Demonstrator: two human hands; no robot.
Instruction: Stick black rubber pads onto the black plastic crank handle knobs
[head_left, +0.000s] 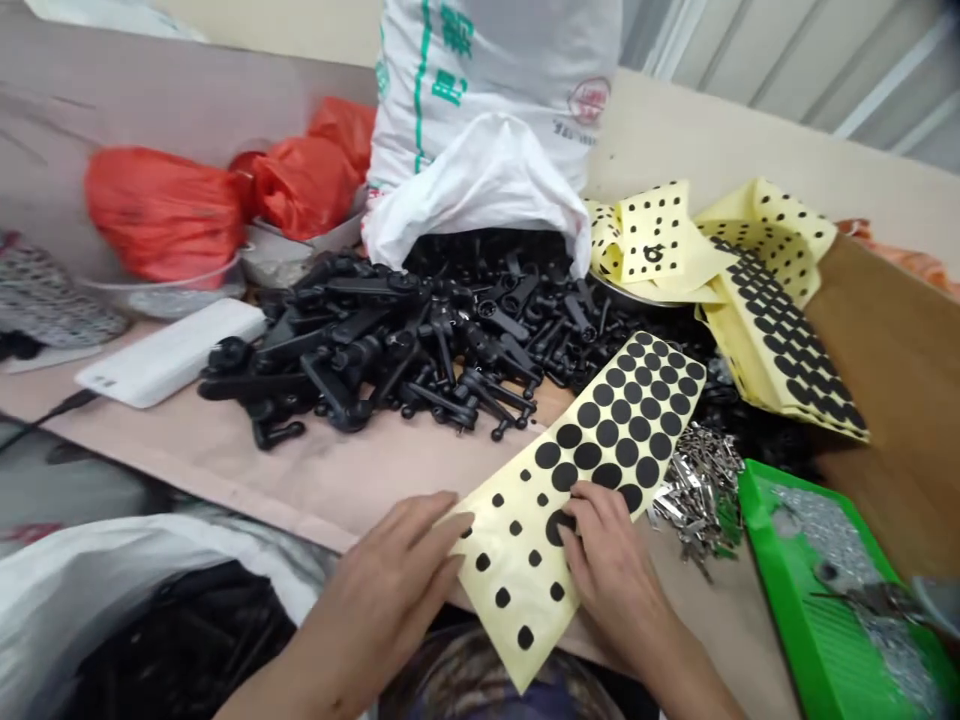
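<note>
A yellow backing sheet (592,470) with rows of round black pads lies at the table's near edge. My left hand (390,590) rests flat on the sheet's left edge, fingers stretched out. My right hand (611,570) lies on the sheet's near right part, its fingertips pinching at one black pad (559,525) in the lowest full row. The near part of the sheet carries only small black dots where pads have come off.
A heap of black plastic levers (397,350) spills from a white sack (480,190) behind the sheet. More yellow pad sheets (780,330) lie at the right, by small metal clips (701,490) and a green tray (817,610). Red bags (165,210) and a white power bank (169,350) sit left.
</note>
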